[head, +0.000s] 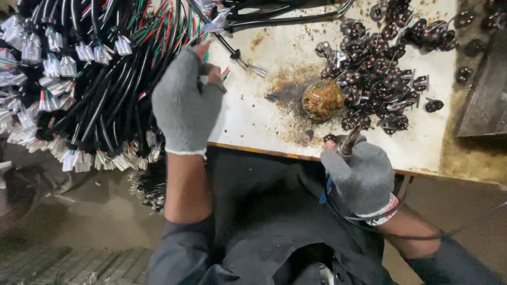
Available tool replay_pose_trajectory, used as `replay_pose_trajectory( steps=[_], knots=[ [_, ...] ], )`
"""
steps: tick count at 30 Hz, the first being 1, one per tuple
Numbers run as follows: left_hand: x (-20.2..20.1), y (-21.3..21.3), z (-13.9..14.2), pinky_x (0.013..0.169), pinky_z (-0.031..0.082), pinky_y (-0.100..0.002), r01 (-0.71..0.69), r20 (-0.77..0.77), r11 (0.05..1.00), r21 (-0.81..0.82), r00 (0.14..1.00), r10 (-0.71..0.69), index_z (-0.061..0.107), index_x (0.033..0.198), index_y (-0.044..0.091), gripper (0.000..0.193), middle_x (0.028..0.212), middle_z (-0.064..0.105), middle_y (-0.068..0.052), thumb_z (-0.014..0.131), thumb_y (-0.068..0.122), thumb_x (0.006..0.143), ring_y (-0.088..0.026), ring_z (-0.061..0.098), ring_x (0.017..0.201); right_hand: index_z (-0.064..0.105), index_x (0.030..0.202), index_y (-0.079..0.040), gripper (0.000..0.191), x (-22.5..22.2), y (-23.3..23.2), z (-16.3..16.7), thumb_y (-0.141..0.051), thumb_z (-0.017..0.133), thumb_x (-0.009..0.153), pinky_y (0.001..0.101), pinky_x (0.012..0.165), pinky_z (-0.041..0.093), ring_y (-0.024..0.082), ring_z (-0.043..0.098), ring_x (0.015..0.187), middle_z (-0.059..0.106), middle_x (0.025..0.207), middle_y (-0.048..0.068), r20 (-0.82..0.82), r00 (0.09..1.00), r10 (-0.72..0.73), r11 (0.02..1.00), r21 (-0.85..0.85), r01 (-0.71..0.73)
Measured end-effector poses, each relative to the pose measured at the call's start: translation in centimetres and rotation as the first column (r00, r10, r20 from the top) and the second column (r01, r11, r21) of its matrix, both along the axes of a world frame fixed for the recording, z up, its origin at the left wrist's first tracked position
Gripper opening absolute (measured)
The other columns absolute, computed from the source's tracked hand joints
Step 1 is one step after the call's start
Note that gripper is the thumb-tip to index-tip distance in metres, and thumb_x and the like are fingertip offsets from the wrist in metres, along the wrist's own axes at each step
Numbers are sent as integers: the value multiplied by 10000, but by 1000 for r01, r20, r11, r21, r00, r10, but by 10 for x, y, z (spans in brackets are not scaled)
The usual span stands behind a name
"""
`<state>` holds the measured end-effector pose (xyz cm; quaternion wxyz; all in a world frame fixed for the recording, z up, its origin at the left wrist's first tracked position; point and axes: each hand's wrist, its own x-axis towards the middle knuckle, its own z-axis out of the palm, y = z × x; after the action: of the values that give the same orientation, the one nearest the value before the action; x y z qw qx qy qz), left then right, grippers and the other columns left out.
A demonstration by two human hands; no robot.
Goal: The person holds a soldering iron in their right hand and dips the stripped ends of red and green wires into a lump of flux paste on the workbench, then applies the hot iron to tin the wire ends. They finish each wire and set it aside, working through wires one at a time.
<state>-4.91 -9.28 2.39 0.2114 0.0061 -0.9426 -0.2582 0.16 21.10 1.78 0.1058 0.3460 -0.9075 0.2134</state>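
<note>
At the table edge, the right hand (364,177) grip pinches a soldering iron (349,143); left hand (185,103) pinches a wire (224,45).

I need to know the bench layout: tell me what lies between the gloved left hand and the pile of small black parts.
In the head view, between the left hand and the black parts lies stained white benchtop, then a small dish of brown paste.

Pile of small dark round parts (381,63) on stained white bench (253,113); grey metal tray (486,95) (right edge).
</note>
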Motion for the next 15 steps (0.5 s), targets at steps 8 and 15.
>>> replay_pose_trajectory(
  steps=[8,15],
  knots=[
    [-72,3,-30,619,540,-488,-198,217,966,-167,948,232,432,1385,152,732,834,739,-117,866,326,822,-370,732,753,675,982,-149,268,-9,10,-16,11,811,816,442,634,525,300,674,803,694,887,105,-14,996,90,984,-154,-91],
    [34,-14,18,646,531,-332,-189,138,959,211,977,162,367,1548,63,689,701,583,-29,578,71,892,-165,627,635,638,934,-3,211,4,-6,-20,-38,821,835,434,794,547,320,677,960,750,958,145,215,964,-156,863,-445,239]
  ],
)
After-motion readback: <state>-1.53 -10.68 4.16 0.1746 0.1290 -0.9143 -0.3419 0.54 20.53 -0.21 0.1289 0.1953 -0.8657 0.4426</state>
